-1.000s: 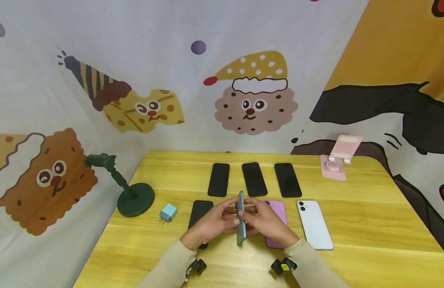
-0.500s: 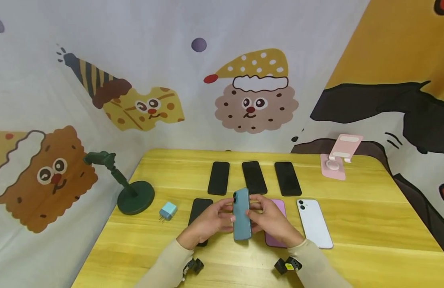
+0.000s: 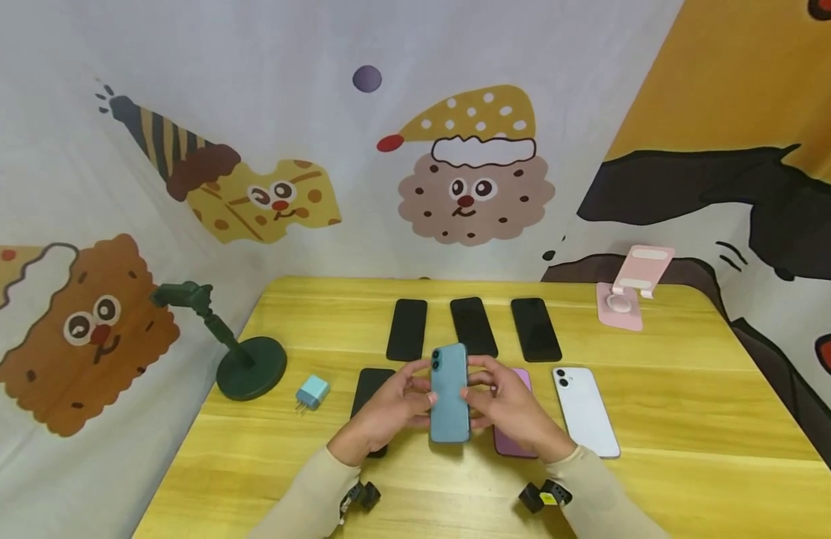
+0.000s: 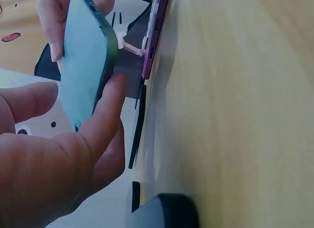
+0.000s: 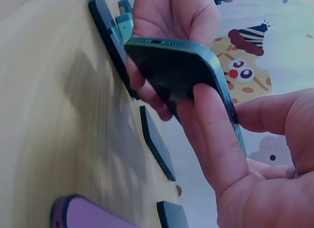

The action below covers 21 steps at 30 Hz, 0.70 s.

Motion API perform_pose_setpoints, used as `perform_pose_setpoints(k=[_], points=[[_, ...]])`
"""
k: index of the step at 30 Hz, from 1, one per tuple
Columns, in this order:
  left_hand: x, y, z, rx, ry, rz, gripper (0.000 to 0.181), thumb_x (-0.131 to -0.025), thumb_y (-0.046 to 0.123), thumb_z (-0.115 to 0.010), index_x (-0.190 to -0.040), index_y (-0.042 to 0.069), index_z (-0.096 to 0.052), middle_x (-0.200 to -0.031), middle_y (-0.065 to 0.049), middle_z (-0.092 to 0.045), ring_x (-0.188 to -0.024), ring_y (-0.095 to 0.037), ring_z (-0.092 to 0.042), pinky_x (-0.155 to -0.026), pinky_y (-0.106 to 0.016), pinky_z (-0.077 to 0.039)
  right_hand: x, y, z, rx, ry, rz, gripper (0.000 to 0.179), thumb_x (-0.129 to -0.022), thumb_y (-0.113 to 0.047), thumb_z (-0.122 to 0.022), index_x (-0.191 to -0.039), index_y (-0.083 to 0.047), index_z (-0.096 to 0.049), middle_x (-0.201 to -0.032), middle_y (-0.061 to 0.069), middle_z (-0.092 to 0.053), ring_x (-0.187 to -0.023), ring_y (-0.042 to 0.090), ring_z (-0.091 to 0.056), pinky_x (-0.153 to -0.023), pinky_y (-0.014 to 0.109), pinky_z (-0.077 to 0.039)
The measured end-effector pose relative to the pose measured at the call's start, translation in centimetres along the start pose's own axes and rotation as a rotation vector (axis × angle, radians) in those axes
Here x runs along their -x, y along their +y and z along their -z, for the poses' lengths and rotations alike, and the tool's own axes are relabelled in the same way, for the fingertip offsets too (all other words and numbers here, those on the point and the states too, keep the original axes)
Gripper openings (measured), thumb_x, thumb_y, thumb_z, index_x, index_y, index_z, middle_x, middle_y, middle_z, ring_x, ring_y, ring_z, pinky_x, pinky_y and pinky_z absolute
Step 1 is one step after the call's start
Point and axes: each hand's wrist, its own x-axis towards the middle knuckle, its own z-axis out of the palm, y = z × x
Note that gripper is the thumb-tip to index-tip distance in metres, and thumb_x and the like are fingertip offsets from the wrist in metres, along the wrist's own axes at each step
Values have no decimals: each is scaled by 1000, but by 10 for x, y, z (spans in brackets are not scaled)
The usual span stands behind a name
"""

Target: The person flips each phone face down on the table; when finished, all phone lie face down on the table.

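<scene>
Held above the table between both hands, a blue-green smartphone (image 3: pixel 449 397) shows its back and camera lenses in the head view. My left hand (image 3: pixel 397 404) grips its left edge, and my right hand (image 3: pixel 513 408) grips the right edge. From the left wrist, the pale back of the smartphone (image 4: pixel 83 66) is visible, with the left hand's fingers (image 4: pixel 110 102) at its side. The right wrist view catches its dark screen side and bottom port, where fingers of the right hand (image 5: pixel 255 174) lie against the screen. Beneath the hands, a black phone (image 3: pixel 371 389) and a purple phone (image 3: pixel 515 442) are partly covered.
Along the back lie a left black phone (image 3: pixel 407 329), a middle one (image 3: pixel 474 326) and a right one (image 3: pixel 537 329). A white phone (image 3: pixel 586 412) lies right. Around them stand a green phone stand (image 3: pixel 251 368), a blue charger plug (image 3: pixel 313 391) and a pink stand (image 3: pixel 620 305).
The smartphone has turned from edge-on to showing its blue-green back to the head camera. Both hands keep hold of it, spreading slightly apart as it turned.
</scene>
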Motion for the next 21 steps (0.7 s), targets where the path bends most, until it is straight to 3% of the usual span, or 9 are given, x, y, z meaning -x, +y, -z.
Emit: perform_pose_setpoints(k=[4,9,21], points=[[-2,0,0,-19,6,-15,70,-106,14,-64,-166,11,-29,-139,-27,-48,-115,-27,-65,-92,-46,-63,-4,3,3,42,24,-10,60,-101,-15,-72,-154,-5,-46,-115,22,-66,-85,25,-75,-69,45,-67],[-6,-1,0,-54,22,-5,70,-106,13,-63,-167,11,-29,-137,-26,-51,-114,-26,-66,-92,-45,-63,-10,9,4,85,51,-14,62,-100,-12,-74,-155,-2,-46,-108,20,-67,-81,23,-73,-68,44,-67],[-7,-2,-4,-165,73,47,68,-106,11,-64,-166,4,-32,-117,-16,-53,-103,-22,-66,-90,-43,-64,-18,22,-1,337,86,-23,62,-96,-6,-77,-150,6,-51,-84,7,-72,-68,19,-73,-59,33,-64]])
